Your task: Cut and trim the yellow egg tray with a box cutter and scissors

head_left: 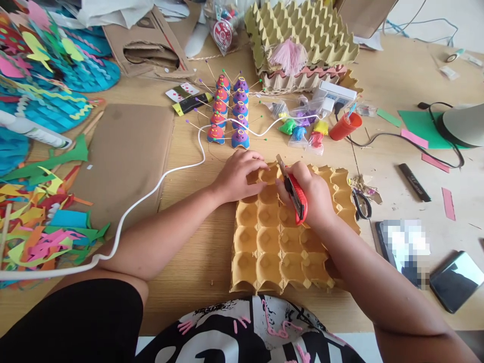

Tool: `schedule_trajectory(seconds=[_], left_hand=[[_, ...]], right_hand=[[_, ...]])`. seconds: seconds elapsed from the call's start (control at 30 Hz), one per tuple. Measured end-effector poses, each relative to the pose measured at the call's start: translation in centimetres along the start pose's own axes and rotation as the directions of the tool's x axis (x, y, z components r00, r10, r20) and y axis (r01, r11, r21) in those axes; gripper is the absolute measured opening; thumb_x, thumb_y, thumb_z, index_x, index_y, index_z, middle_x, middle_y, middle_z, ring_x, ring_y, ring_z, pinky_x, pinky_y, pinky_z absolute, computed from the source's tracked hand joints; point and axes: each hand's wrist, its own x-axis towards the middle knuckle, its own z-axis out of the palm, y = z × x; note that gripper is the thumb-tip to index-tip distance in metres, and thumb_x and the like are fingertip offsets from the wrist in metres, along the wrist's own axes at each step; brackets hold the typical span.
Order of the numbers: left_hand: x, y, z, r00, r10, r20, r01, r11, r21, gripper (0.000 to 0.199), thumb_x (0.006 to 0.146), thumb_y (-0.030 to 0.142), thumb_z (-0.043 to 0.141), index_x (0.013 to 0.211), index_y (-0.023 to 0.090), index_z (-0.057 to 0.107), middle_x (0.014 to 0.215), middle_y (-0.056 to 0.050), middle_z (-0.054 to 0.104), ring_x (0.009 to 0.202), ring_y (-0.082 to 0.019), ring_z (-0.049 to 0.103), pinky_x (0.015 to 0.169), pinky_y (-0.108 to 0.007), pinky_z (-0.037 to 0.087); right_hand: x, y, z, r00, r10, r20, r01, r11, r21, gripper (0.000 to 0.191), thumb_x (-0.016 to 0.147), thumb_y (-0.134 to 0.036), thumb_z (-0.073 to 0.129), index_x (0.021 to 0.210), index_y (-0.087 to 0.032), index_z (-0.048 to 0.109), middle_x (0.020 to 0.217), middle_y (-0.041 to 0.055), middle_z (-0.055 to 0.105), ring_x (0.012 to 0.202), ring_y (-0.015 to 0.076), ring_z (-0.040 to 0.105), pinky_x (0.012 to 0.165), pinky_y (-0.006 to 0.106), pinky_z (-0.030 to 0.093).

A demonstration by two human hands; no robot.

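Note:
A yellow cardboard egg tray lies on the table in front of me. My left hand grips its far left corner, with thumb and fingers around a cell there. In my right hand is a red box cutter, its blade pointing up and away over the tray's far rows. Whether the blade touches the cardboard I cannot tell. Just beyond the tray stand two rows of painted egg-carton pieces, red ones and purple ones, with pin-like sticks poking out.
A white cable crosses my left forearm. Paper scraps and brown cardboard lie left. Stacked egg trays, bags of coloured clay and a red cup stand behind. Scissors and phones are right.

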Motion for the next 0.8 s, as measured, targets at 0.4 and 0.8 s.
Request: schedule_trajectory(seconds=[0.4, 0.8], left_hand=[[0.0, 0.0, 0.1, 1.000, -0.004, -0.007, 0.004, 1.000, -0.013, 0.034, 0.088, 0.046, 0.072, 0.115, 0.026, 0.075, 0.131, -0.008, 0.068, 0.124, -0.030, 0.058, 0.114, -0.048, 0.043], [-0.1, -0.3, 0.3, 0.999, 0.038, -0.035, -0.038, 0.999, -0.009, 0.034, 0.089, 0.043, 0.071, 0.116, 0.023, 0.075, 0.129, -0.009, 0.068, 0.122, -0.030, 0.060, 0.112, -0.047, 0.045]], right_hand=[[0.5, 0.1, 0.4, 0.999, -0.023, 0.037, 0.025, 0.999, -0.031, 0.016, 0.098, -0.037, 0.053, 0.092, -0.027, 0.043, 0.070, -0.0012, 0.061, 0.061, 0.0163, 0.050, 0.058, 0.027, 0.030], [0.4, 0.5, 0.8, 0.997, 0.078, 0.024, -0.080, 0.993, 0.092, 0.019, 0.098, -0.046, 0.053, 0.096, -0.028, 0.046, 0.069, -0.0017, 0.064, 0.059, 0.0186, 0.057, 0.057, 0.028, 0.037]])
